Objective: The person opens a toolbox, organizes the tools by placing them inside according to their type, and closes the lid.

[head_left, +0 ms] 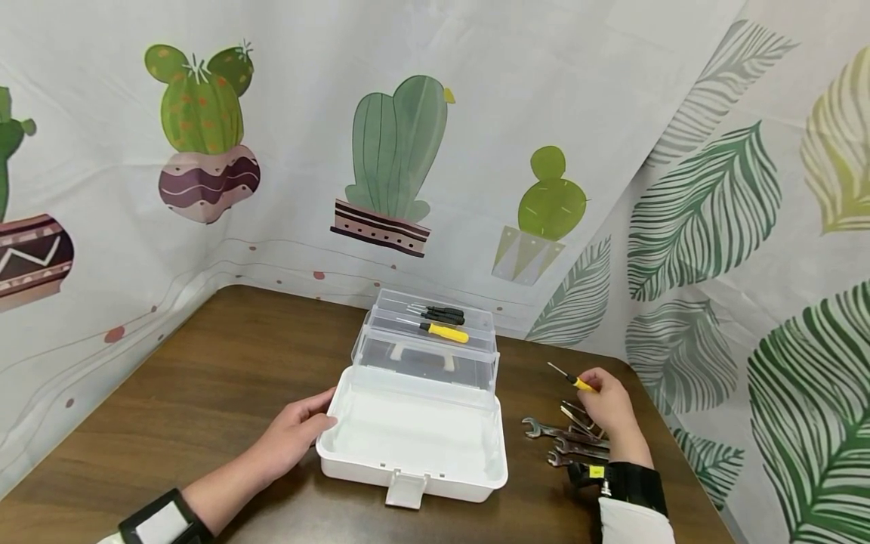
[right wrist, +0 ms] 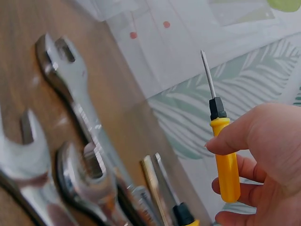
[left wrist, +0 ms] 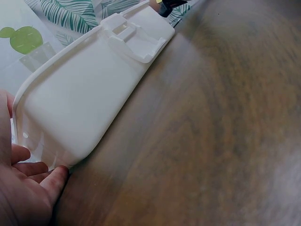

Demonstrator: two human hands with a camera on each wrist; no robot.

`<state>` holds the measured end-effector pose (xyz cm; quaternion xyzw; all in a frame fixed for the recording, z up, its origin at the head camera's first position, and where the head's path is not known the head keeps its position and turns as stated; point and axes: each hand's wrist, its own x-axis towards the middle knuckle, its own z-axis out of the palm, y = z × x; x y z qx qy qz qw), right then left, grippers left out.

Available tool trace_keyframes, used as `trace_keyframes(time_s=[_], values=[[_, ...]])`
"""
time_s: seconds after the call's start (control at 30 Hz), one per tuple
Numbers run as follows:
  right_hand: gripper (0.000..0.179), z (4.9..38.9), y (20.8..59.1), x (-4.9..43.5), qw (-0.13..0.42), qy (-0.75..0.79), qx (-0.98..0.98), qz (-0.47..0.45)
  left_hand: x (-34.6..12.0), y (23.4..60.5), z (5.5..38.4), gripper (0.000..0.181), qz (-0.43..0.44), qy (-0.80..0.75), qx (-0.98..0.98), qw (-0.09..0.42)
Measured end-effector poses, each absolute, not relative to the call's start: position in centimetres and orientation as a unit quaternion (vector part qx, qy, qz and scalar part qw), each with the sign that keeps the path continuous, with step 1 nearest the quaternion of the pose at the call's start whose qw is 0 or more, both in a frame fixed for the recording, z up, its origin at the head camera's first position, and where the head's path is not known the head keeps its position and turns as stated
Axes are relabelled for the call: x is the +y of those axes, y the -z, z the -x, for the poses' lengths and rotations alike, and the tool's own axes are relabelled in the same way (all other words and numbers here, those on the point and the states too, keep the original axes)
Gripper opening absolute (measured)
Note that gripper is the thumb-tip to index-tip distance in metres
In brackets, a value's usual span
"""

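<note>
A white plastic toolbox (head_left: 353, 472) stands on the table with its clear lid folded back. My left hand (head_left: 299, 427) holds the box's left end, thumb at the rim and fingers against the outer wall (left wrist: 35, 127). Over at the right, my right hand (head_left: 609, 404) grips a small screwdriver (right wrist: 227, 165) by its yellow handle, its metal tip pointing up and away. Below that hand lie several silver wrenches (head_left: 537, 429). Beside them in the right wrist view is another screwdriver (right wrist: 182, 213), partly cut off by the frame edge.
On the opened lid (head_left: 381, 344) rest a yellow-handled screwdriver (head_left: 445, 332) and several black-handled screwdrivers (head_left: 445, 313). The box's front latch (head_left: 406, 491) hangs outward. Behind the brown wooden table (head_left: 272, 347) hangs a printed cloth (head_left: 292, 151) with cacti and leaves.
</note>
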<state>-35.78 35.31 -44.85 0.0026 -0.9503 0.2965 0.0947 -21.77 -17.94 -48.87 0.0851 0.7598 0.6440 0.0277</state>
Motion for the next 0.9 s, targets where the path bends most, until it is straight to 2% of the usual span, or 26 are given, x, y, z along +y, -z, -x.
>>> trace_keyframes(time_s=[0.9], values=[[0.027,33.7,39.1,30.6,0.151,-0.304,-0.937,-0.081,-17.9,48.9,21.8,0.061,-0.089,-0.65,0.754,0.031]])
